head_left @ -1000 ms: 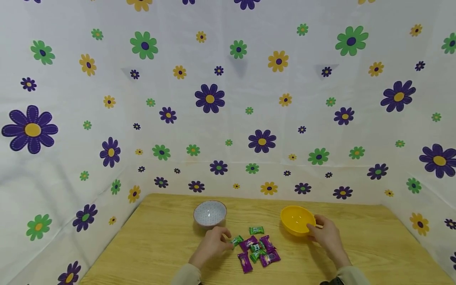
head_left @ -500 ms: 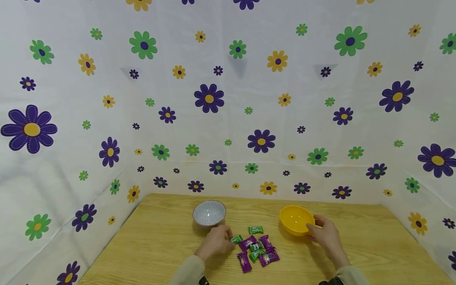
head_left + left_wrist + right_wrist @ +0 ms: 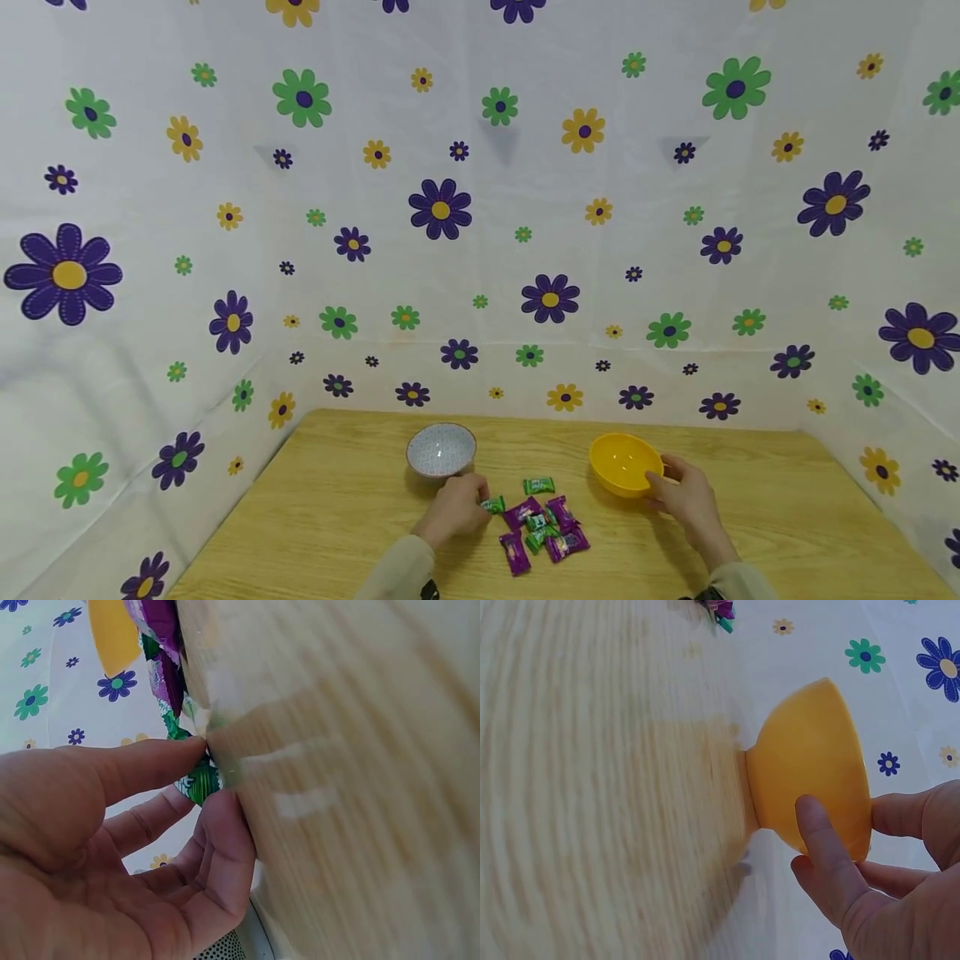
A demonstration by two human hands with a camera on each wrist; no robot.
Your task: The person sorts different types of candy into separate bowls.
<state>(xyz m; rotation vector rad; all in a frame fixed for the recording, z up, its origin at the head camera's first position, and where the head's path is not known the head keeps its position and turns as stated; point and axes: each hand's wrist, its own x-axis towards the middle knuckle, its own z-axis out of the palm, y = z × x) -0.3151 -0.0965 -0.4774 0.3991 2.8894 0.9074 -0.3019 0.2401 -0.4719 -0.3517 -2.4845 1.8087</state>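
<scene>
My left hand (image 3: 456, 505) is down at the table, left of the candy pile, its thumb and fingers pinching a green wrapped candy (image 3: 201, 781). In the head view only the right end of that candy (image 3: 494, 505) shows. With thumb and fingers my right hand (image 3: 686, 498) grips the right side of a yellow bowl (image 3: 810, 761), thumb at the rim and fingers against the outer wall. The bowl stands upright on the table. Purple wrapped candies (image 3: 562, 513) and green ones (image 3: 537, 537) lie together between the hands.
A grey patterned bowl (image 3: 441, 450) with a reddish rim stands just behind my left hand. One green candy (image 3: 538, 485) lies apart, behind the pile. The wooden table (image 3: 315, 500) ends at a flower-printed cloth (image 3: 420, 292) at the back and sides.
My left hand has moved slightly right to the leftmost green candy, and its fingers have closed on it. The right hand keeps its hold on the yellow bowl.
</scene>
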